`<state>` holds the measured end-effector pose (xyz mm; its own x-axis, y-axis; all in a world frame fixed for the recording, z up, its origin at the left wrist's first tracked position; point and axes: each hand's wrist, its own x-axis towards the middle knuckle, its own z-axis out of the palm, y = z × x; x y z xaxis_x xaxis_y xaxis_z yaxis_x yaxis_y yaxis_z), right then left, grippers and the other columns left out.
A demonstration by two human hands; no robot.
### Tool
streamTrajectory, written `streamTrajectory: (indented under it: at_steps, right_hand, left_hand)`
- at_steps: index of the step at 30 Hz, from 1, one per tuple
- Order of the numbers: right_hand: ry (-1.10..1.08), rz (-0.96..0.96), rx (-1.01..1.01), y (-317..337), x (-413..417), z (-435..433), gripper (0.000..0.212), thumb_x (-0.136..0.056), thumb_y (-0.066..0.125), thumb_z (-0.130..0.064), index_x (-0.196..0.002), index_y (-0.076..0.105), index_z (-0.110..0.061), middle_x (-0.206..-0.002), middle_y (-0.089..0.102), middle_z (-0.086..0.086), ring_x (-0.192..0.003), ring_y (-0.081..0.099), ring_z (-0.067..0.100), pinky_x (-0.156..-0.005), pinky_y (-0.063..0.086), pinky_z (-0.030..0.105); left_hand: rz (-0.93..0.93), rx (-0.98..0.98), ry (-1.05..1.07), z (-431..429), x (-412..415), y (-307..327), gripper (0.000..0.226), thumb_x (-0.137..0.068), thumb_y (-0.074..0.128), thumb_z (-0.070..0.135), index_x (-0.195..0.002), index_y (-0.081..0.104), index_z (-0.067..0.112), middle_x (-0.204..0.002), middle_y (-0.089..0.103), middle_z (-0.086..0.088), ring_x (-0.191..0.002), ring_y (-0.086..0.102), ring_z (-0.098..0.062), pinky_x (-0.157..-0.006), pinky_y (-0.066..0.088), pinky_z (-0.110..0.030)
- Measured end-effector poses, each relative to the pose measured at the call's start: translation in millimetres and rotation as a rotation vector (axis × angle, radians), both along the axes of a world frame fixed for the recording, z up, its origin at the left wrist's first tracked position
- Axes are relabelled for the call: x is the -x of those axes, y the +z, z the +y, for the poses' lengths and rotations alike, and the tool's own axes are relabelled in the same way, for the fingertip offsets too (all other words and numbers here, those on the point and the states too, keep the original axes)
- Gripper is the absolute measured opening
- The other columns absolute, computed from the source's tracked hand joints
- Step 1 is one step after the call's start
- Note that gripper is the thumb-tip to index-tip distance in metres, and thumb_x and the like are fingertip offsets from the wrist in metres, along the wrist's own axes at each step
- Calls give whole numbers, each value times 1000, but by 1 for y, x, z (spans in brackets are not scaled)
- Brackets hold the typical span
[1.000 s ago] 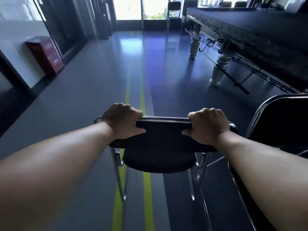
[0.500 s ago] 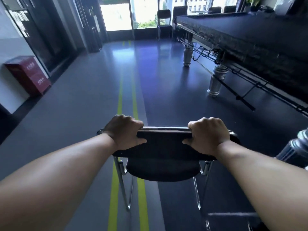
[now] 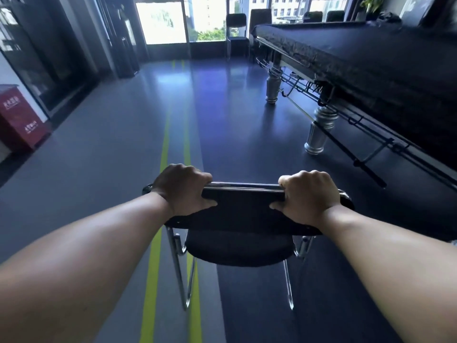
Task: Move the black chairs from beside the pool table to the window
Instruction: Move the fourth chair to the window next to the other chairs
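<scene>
Two bare forearms reach forward to a black chair (image 3: 244,216), seen from behind its backrest. The left hand (image 3: 183,191) grips the left end of the backrest's top rail and the right hand (image 3: 309,196) grips the right end. On each hand the fingers (image 3: 195,175) are curled over the chrome rail and clamped on it, with the thumb pressed against the near face of the black pad.

Below the backrest the seat shows, and chrome legs run down toward the floor (image 3: 99,174); I cannot tell whether they touch it. The chair is over two yellow lines (image 3: 164,144) that run straight ahead of it along the dark floor.

Left of the chair and ahead, against the wall, sits a red box (image 3: 19,117). Ahead and to the right of the chair stands the pool table (image 3: 371,58) under a dark cover, on turned silver posts (image 3: 319,132), well apart from the chair.

Far ahead of the chair is the bright window (image 3: 160,23). Far ahead and slightly right, a second chair (image 3: 237,33), also black, stands at the glass near the pool table's far end.
</scene>
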<state>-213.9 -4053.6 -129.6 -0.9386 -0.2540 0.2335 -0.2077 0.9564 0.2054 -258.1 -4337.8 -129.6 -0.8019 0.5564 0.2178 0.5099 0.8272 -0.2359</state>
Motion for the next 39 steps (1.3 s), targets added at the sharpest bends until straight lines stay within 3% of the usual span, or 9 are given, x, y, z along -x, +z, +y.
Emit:
streamTrajectory:
  at_steps: [8, 12, 18, 23, 26, 33, 36, 37, 39]
  right_hand:
    - [-38, 37, -17, -5, 152, 12, 55, -66, 70, -73, -68, 40, -28, -72, 67, -1, -72, 67, 30, -61, 31, 33]
    - [-47, 32, -27, -1, 216, 25, 50, -65, 70, -74, -75, 59, -26, -75, 68, -1, -76, 68, 31, -63, 32, 33]
    - [-50, 34, -22, -4, 295, 47, 52, -65, 70, -75, -82, 65, -27, -80, 70, 2, -81, 68, 32, -66, 32, 35]
    - [-48, 39, 3, -11, 350, 55, 49, -68, 70, -72, -79, 61, -25, -81, 69, 3, -82, 67, 32, -66, 34, 35]
    - [-22, 66, 19, -11, 389, 66, 49, -68, 71, -71, -71, 50, -27, -81, 69, 5, -81, 67, 33, -66, 34, 35]
    - [5, 82, 12, -4, 496, 91, 50, -68, 72, -70, -69, 44, -29, -85, 69, 7, -83, 65, 36, -66, 35, 35]
    - [-30, -23, -3, 12, 532, 104, 49, -72, 71, -70, -76, 49, -27, -91, 69, 4, -87, 65, 31, -69, 36, 35]
    - [-55, -115, -19, 16, 540, 110, 51, -73, 69, -73, -80, 51, -26, -91, 67, 1, -87, 63, 28, -70, 36, 34]
    - [-58, -352, 41, 26, 554, 128, 56, -72, 63, -80, -82, 55, -26, -83, 60, -7, -81, 59, 22, -69, 40, 35]
  left_hand:
    - [18, -19, -57, 13, 157, 0, 47, -72, 65, 73, -74, 49, 28, -76, 68, 2, -72, 65, -31, -61, 31, -31]
    - [17, -19, -70, 28, 223, 6, 46, -73, 66, 71, -76, 55, 26, -78, 68, -1, -74, 65, -32, -61, 32, -32]
    - [46, -14, -65, 50, 300, 2, 48, -73, 65, 72, -80, 60, 25, -77, 67, -2, -74, 64, -32, -61, 33, -31]
    - [25, -23, -31, 60, 356, -1, 46, -75, 65, 71, -77, 54, 26, -81, 68, -4, -79, 65, -33, -63, 35, -32]
    - [52, -45, -48, 66, 395, -2, 48, -75, 65, 71, -73, 45, 27, -79, 66, -6, -78, 64, -34, -63, 34, -32]
    - [100, -37, -3, 92, 490, 3, 47, -73, 66, 73, -74, 47, 29, -78, 64, -5, -68, 54, -30, -60, 32, -32]
    - [-27, -26, 47, 112, 521, 11, 46, -75, 66, 70, -76, 46, 28, -87, 66, -4, -80, 60, -31, -62, 33, -33]
    - [-132, -38, 61, 118, 526, 13, 48, -74, 67, 69, -76, 47, 25, -87, 66, -4, -83, 60, -31, -62, 33, -33]
    - [-410, -184, 61, 126, 536, 25, 59, -71, 65, 72, -72, 49, 15, -70, 57, -2, -72, 55, -25, -58, 34, -33]
